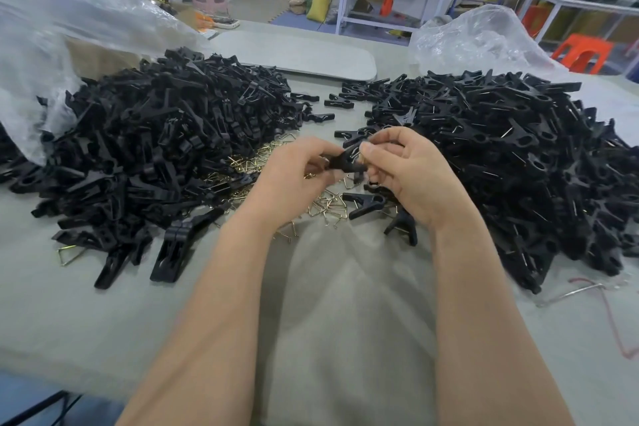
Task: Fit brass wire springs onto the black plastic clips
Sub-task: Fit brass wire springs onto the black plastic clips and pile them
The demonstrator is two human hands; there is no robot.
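Both hands work one black clip (pixel 345 161) above the bench (pixel 103 315): left hand (pixel 297 173) grips it, right hand (pixel 397 166) pinches it, brass springs (pixel 325 202) beneath.

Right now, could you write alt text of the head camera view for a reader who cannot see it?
The left hand and the right hand hold one black clip together above a grey table. Loose brass springs lie under them, between a left pile of clips and a right pile.
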